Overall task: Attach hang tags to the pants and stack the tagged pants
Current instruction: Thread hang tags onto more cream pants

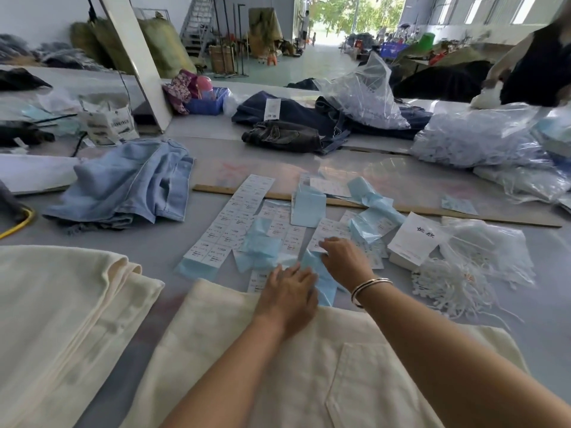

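- Table (355,168): grey worktop filling most of the frame, cluttered.
- Cream pants (278,366): lower centre, laid flat, back pocket showing at lower right. Both forearms cross over them.
- Cream stack (61,304): folded cream pants at lower left, just beside the flat pair, a strip of table between.
- Blue jeans (129,183): light denim, crumpled, left of centre.
- Dark jeans (296,125): heap at upper centre, a white tag lying on top.
- Bags (482,140): clear plastic bags of white strings, upper right; another stands behind the dark jeans.
- Ruler (432,211): long wooden strip running from centre towards right, partly under papers.
- Label sheets (234,217): white printed sticker sheets at centre, with pale blue backing strips (309,205) scattered over them.
- Hang tags (414,239): small white pile right of centre, top card with black characters.
- Strings (457,285): loose white tag loops at right, just beside the hang tags.
- Left hand (290,291): palm down at the far edge of the flat cream pants, fingers reaching onto a blue strip; whether it grips anything, cannot tell.
- Right hand (343,257): just beyond the left, near it but apart, fingers curled down onto a label sheet, fingertips seemingly pinching its edge. Bracelet (369,288) on the wrist.
- Second person (537,57): dark top, upper right corner, blurred.
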Tool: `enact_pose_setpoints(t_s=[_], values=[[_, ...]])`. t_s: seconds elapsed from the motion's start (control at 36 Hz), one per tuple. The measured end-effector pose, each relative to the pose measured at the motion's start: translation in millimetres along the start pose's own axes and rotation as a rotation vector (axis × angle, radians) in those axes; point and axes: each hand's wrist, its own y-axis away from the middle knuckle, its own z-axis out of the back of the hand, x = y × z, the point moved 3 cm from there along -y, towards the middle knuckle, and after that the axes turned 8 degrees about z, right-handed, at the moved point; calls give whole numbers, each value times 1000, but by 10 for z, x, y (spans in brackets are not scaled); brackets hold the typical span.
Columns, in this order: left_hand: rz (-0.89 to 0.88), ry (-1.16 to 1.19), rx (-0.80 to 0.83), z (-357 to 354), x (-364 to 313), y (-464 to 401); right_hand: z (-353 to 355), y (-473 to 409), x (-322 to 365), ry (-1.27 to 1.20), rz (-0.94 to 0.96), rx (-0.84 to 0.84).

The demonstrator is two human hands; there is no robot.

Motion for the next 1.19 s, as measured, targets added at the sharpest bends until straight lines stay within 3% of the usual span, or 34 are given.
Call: enact_pose_setpoints(t_s=[0.28,0.39,0.53,0.69,0.89,1.0,1.08,1.19], values=[[13,72,-59,34,-12,55,-139,-45,-42,181,57,4],[20,74,-75,45,-1,65,-118,-46,-51,111,38,-38],[25,75,-63,31,9,58,-15,-87,-164,-74,-113,-86],[32,87,-50,38,15,56,-47,-40,-191,-130,-92,-65],[42,105,-52,50,17,68,159,-86,-576,-666,-501,-396],[36,63,-57,43,22,77,485,68,-832,-1218,-548,-645],[36,70,-67,41,21,67,667,288,-1005,-1170,-411,-516],[25,98,-82,38,20,73,552,552,-1261,-674,-389,-34]])
